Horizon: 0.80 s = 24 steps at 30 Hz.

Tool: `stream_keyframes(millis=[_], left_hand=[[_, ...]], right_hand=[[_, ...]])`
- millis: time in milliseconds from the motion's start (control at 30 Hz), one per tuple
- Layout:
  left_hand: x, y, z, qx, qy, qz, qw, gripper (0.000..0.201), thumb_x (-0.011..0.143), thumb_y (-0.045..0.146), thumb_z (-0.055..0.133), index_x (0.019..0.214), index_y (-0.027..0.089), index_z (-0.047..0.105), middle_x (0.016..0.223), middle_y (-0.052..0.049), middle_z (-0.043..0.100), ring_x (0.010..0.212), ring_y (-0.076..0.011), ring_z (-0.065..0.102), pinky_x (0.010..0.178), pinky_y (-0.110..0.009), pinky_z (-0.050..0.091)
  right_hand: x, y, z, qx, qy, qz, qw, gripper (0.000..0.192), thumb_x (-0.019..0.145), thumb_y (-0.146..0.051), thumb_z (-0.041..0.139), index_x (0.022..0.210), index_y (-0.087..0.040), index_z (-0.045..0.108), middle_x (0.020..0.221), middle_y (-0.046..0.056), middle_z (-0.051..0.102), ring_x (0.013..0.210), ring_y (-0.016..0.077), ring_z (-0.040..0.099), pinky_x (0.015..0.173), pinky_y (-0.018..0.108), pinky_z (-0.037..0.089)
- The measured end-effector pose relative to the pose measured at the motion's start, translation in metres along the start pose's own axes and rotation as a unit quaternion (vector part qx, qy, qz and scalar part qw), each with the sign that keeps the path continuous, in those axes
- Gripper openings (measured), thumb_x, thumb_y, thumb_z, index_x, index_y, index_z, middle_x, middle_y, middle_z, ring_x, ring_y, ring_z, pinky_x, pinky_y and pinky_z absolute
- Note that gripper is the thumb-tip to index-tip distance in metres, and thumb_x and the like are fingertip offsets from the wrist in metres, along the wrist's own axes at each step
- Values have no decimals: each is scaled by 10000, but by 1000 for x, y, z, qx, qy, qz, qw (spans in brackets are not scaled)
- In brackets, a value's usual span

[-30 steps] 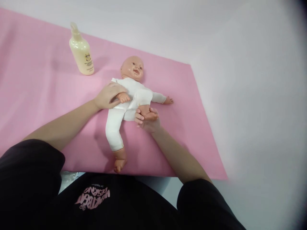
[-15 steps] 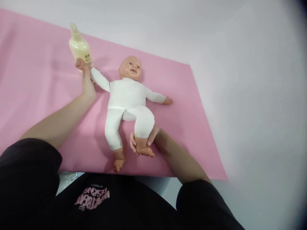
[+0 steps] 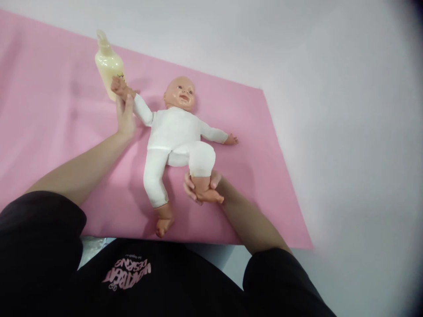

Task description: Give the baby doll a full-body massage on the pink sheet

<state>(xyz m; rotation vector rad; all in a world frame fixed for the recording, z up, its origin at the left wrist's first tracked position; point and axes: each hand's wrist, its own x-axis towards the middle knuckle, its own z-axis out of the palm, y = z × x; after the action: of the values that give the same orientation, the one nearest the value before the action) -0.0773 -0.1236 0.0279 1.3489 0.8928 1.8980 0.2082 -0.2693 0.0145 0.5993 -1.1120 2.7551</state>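
behind doll's arm [image 3: 140, 108] — lotion bottle [image 3: 107, 66], pink mat [image 3: 49, 110]

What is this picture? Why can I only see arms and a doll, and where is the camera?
The camera sits on a person's head and looks down, so you see what that person sees: their own two arms and their black shirt at the bottom. There is no machine here, just bare hands.

A pink mat lies on a white table. On the mat is a baby doll in white clothes, lying on its back. Behind it stands a pale yellow bottle.

The left hand holds the doll's arm near the wrist and stretches it out toward the bottle. The right hand has its grip around the doll's ankle, with that knee bent up. The doll's other arm and leg lie loose on the mat.
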Motion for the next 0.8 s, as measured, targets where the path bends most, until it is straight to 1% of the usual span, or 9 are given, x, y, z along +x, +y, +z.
stream_keyframes(millis=[100, 233, 300, 400, 467, 533, 600, 700, 800], left_hand=[[-11, 8, 8, 54, -145, 112, 982, 550, 969, 764, 607, 1229, 282, 559, 1294, -104, 690, 1254, -278, 634, 1196, -550, 427], [-19, 21, 18, 168, -349, 147, 910, 625, 885, 831, 635, 1142, 264, 687, 1225, -131, 757, 1199, -336, 691, 1138, -567, 472], [-21, 28, 21, 215, -391, 155, 881, 672, 863, 838, 644, 1195, 258, 714, 1278, -140, 759, 1270, -360, 673, 1166, -569, 445], [-22, 35, 22, 258, -415, 188, 852, 691, 924, 820, 556, 1266, 238, 705, 1338, -161, 741, 1327, -368, 644, 1186, -580, 418], [-23, 36, 22, 272, -411, 196, 848, 695, 955, 806, 512, 1300, 229, 687, 1351, -169, 731, 1317, -368, 647, 1177, -585, 425], [-26, 33, 21, 263, -386, 186, 865, 698, 963, 809, 503, 1314, 229, 670, 1338, -169, 729, 1282, -364, 663, 1154, -583, 451], [-25, 22, 19, 227, -328, 154, 904, 699, 976, 827, 466, 1313, 241, 644, 1315, -155, 724, 1267, -351, 665, 1136, -582, 473], [-15, -4, 11, 135, -189, 77, 970, 694, 996, 859, 377, 1344, 283, 548, 1400, -112, 664, 1331, -300, 604, 1173, -588, 453], [6, -29, -3, 65, -73, -37, 995, 677, 1032, 829, 355, 1458, 303, 354, 1544, -68, 559, 1379, -215, 522, 1239, -568, 399]], right_hand=[[-3, -2, -4, 19, 54, -116, 992, 461, 879, -544, 768, 1131, -185, 628, 935, 50, 739, 606, 141, 674, 560, 258, 560], [-3, -9, -2, 13, 267, -168, 949, 411, 883, -543, 723, 1061, -194, 596, 845, -15, 677, 552, 95, 552, 566, 235, 503], [-1, -13, 0, 11, 338, -175, 925, 360, 908, -508, 672, 1061, -191, 596, 827, -18, 660, 586, 104, 556, 577, 234, 494], [1, -14, 2, -5, 411, -156, 898, 315, 966, -484, 573, 1051, -183, 603, 809, -6, 656, 593, 113, 557, 571, 245, 484], [1, -13, 2, -28, 433, -138, 890, 342, 954, -496, 596, 1056, -170, 620, 825, 8, 673, 606, 116, 574, 580, 256, 497], [0, -10, 1, -55, 408, -130, 902, 420, 891, -527, 700, 1076, -154, 645, 855, 21, 701, 637, 121, 619, 613, 263, 531], [-3, -8, 0, -74, 339, -118, 930, 504, 832, -541, 794, 1109, -142, 663, 880, 35, 735, 680, 138, 681, 667, 273, 579], [-6, -6, 0, -72, 197, -53, 976, 606, 816, -525, 853, 1235, -139, 650, 953, 72, 784, 776, 184, 766, 724, 304, 640], [-2, -10, 3, -60, 75, 67, 993, 678, 801, -440, 904, 1336, -139, 616, 1049, 120, 806, 920, 232, 808, 806, 334, 662]])
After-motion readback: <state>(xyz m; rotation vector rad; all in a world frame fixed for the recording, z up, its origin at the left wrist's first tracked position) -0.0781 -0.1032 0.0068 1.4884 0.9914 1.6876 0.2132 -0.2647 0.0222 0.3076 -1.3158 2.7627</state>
